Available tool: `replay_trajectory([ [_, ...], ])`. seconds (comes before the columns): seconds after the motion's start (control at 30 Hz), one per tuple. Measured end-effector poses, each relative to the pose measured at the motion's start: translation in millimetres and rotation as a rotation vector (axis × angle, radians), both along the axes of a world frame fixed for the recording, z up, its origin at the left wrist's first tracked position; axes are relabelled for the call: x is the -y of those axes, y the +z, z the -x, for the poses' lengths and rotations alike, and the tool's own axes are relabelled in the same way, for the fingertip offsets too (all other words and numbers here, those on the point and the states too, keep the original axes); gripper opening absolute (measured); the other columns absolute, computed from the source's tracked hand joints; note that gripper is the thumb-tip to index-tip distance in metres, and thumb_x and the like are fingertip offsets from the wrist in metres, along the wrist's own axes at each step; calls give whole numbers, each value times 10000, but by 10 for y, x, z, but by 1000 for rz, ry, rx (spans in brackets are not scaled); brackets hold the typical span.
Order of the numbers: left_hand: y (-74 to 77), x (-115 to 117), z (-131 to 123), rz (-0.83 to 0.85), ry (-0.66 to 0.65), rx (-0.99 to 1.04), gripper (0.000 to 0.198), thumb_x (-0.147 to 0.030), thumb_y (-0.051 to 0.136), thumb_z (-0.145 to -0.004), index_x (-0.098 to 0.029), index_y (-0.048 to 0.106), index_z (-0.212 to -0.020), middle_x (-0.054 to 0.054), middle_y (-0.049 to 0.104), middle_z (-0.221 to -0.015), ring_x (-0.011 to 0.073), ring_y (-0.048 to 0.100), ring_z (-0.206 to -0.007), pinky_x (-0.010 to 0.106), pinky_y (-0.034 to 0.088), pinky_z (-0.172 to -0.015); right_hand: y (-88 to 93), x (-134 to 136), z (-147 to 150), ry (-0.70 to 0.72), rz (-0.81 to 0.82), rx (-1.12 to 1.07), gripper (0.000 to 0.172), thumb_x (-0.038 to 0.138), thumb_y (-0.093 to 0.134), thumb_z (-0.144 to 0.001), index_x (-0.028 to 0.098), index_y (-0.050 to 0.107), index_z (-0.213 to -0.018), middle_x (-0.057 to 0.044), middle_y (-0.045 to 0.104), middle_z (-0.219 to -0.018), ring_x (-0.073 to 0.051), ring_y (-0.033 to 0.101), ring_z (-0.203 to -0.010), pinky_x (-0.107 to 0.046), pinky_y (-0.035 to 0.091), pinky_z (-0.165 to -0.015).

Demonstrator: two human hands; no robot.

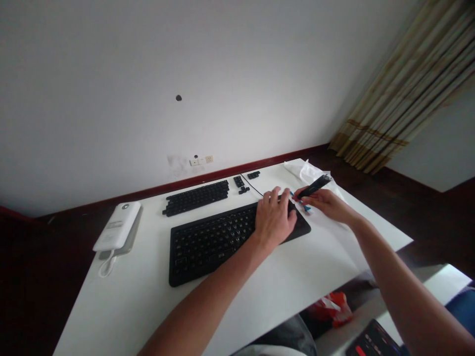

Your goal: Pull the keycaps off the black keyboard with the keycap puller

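Note:
A black keyboard base [211, 244] with its keycaps off lies on the white table. My left hand [274, 217] rests on its right part, fingers spread and lying over the far edge. My right hand [326, 200] is closed round a black brush [314, 187], just beyond the keyboard's right end; dark bristles point up and to the right. Under that hand a small blue item [306, 208] shows in part, its kind unclear. Behind the base, removed keycaps [196, 198] are laid out in rows, with smaller keycap groups [239, 182] to their right.
On the table's left a white power bank [118, 226] with a short cable lies on a flat grey thing. A crumpled white plastic bag [309, 173] is at the far right corner. Below the near edge are a red bag [336, 306] and a phone [373, 341].

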State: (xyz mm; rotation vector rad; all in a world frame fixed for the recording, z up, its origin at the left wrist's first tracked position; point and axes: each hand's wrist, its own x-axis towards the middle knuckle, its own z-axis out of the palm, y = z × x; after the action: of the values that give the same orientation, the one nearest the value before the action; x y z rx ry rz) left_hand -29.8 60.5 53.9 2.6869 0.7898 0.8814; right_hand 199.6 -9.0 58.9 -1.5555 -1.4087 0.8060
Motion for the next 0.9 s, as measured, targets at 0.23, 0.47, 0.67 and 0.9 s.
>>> replay_trajectory([
  [0.23, -163, -453, 134, 195, -38, 182, 628, -267, 638, -939, -212, 388, -1513, 135, 581, -1399, 285, 574, -1285, 459, 475, -1126, 112, -167, 250, -68, -66, 48, 557, 674, 722, -876, 212, 746, -1185, -116, 783, -1121, -309, 727, -1023, -436, 600, -884],
  [0.47, -62, -317, 167, 99, -54, 209, 825, -378, 646, -958, -245, 199, -1639, 142, 501, -1515, 298, 543, -1354, 446, 482, -1107, 247, -314, 783, 1, -30, 24, 495, 600, 677, -929, 236, 741, -1258, -66, 801, -991, -278, 752, -885, -412, 624, -813],
  [0.67, -139, -340, 138, 407, 22, 279, 367, -226, 476, -1023, -233, 544, -1384, 91, 714, -1217, 265, 700, -1082, 379, 541, -932, 310, -265, 807, -45, 37, 294, 395, 555, 630, -953, 262, 771, -1178, -43, 814, -944, -286, 776, -867, -391, 614, -799],
  [0.9, -269, -529, 83, 725, -1, 563, 204, -273, 504, -1019, -220, 627, -1174, 11, 715, -816, 178, 676, -706, 288, 524, -758, -55, -135, 480, -306, 124, 694, 203, 451, 686, -852, 270, 765, -896, -41, 795, -839, -273, 753, -751, -379, 559, -704],
])
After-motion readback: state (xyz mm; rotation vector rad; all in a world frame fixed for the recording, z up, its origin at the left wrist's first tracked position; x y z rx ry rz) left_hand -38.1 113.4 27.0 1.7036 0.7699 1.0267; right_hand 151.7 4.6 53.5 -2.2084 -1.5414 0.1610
